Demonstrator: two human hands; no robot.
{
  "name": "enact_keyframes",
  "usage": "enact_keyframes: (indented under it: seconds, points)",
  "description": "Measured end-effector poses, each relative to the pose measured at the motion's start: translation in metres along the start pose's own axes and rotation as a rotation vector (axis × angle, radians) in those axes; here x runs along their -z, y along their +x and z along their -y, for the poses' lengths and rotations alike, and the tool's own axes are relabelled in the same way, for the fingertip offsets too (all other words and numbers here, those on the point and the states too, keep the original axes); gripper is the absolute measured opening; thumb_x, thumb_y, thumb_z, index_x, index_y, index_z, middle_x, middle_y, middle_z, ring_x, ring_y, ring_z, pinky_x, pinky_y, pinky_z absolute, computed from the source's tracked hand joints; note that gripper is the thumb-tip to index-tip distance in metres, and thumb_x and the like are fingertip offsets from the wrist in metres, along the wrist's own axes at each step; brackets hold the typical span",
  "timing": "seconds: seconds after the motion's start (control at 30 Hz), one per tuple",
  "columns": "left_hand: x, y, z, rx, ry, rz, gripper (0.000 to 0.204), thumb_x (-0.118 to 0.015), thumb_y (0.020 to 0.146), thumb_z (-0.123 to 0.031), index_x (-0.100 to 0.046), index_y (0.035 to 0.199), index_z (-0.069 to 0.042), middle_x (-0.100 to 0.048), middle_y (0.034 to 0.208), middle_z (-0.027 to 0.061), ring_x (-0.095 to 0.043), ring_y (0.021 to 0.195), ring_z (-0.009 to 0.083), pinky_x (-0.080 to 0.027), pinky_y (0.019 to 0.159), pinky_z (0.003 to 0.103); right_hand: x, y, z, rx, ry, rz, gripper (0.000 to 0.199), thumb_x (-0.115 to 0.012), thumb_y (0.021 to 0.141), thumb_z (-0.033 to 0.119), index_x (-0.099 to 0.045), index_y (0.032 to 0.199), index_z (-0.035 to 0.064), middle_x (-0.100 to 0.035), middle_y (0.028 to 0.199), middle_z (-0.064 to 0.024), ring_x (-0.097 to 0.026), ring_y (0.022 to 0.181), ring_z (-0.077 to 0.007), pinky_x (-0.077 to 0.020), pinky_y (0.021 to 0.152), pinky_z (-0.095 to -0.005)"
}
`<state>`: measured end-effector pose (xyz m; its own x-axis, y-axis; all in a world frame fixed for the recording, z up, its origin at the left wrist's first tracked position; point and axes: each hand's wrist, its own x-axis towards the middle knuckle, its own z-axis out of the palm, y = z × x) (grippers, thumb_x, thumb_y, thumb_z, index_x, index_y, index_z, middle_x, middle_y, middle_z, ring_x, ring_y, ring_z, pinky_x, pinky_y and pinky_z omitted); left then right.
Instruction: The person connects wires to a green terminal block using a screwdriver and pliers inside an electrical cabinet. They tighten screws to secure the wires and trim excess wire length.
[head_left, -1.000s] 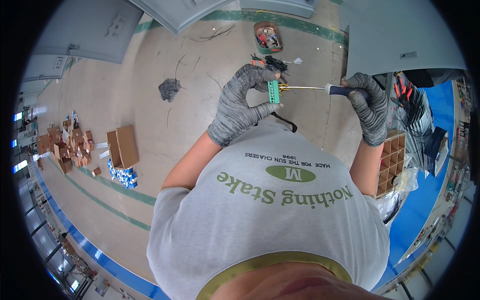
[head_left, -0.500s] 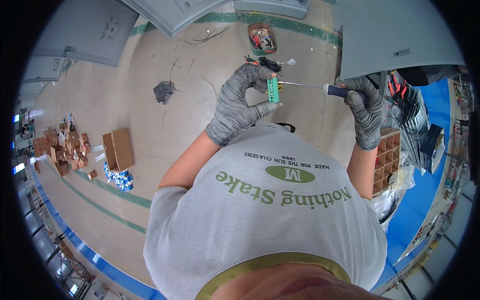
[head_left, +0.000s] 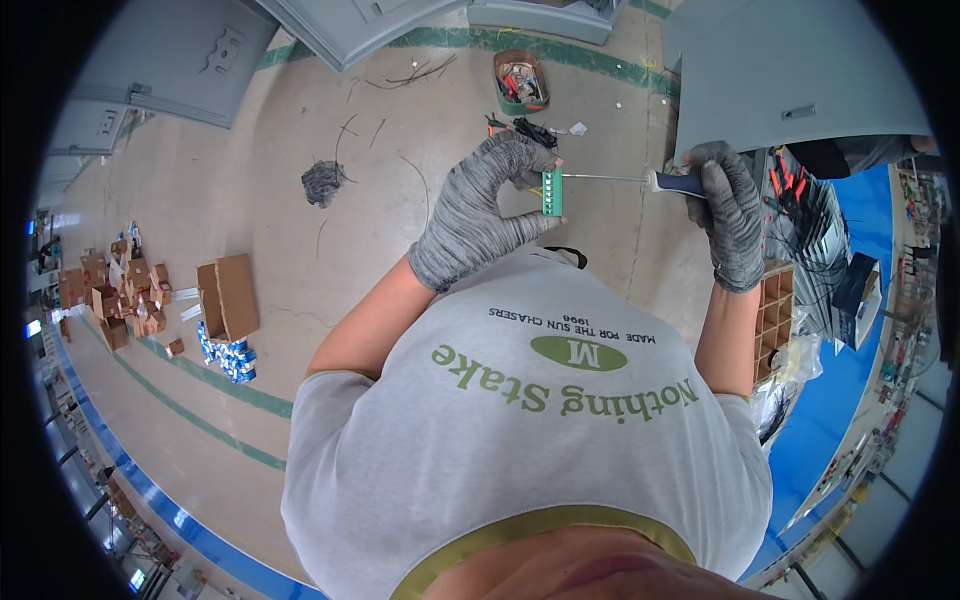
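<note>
In a grey knit glove, my left hand (head_left: pixel 482 208) pinches a small green terminal block (head_left: pixel 552 193) upright between thumb and fingers. A row of openings runs down the block's face. My right hand (head_left: pixel 732 220), gloved the same way, is wrapped round the dark blue handle of a screwdriver (head_left: pixel 676 183). Its thin metal shaft lies nearly level and reaches left to the upper part of the block. Whether the tip sits inside an opening or just against the block is too small to tell.
Beyond my hands, a green bin (head_left: pixel 521 82) of tools and small parts stands on the floor. Grey cabinet panels (head_left: pixel 765 85) rise at the back. To the right are a divided cardboard box (head_left: pixel 772 325) and bundled black cables (head_left: pixel 812 225); to the left, an open carton (head_left: pixel 228 298).
The terminal block has shifted slightly right and nearer me, and the yellow bits beside it show less. My right hand still grips the screwdriver, its shaft still at the block.
</note>
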<state>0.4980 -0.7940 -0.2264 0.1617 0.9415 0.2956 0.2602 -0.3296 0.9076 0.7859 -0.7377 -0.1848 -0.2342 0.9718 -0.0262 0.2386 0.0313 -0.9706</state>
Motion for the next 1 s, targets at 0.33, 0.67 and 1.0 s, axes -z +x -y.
enact_keyframes:
  seconds: [0.33,0.67,1.0]
  points:
    - [0.006,-0.013,0.002,-0.006,-0.065,-0.050,0.046,-0.086,0.066,-0.012,-0.064,0.106,-0.007,-0.063,0.101,0.0044,-0.061,0.091,0.0161,-0.052,0.082,0.030,-0.011,-0.002,0.006,0.096,-0.014,0.086,0.058,-0.066,0.090,0.038,-0.052,0.135,0.0040,-0.064,0.082,-0.0062,-0.056,0.074,-0.0115,-0.0466,0.073,-0.0275]
    - [0.019,-0.022,0.000,0.007,-0.090,-0.090,0.045,-0.086,0.066,-0.011,-0.065,0.106,-0.007,-0.063,0.104,0.0045,-0.060,0.091,0.0145,-0.051,0.083,0.029,-0.029,0.005,0.000,0.105,0.021,0.000,0.071,-0.065,0.088,0.045,-0.040,0.143,0.0063,-0.065,0.107,-0.0154,-0.066,0.090,-0.0198,-0.0507,0.077,-0.0297]
    - [0.019,-0.016,0.005,0.000,-0.062,-0.062,0.045,-0.086,0.067,-0.010,-0.065,0.107,-0.007,-0.063,0.102,0.0047,-0.061,0.091,0.0162,-0.051,0.081,0.030,-0.026,-0.003,-0.004,0.158,0.079,0.079,0.070,-0.062,0.090,0.048,-0.041,0.142,0.0055,-0.064,0.091,-0.0101,-0.063,0.093,-0.0182,-0.0472,0.086,-0.0297]
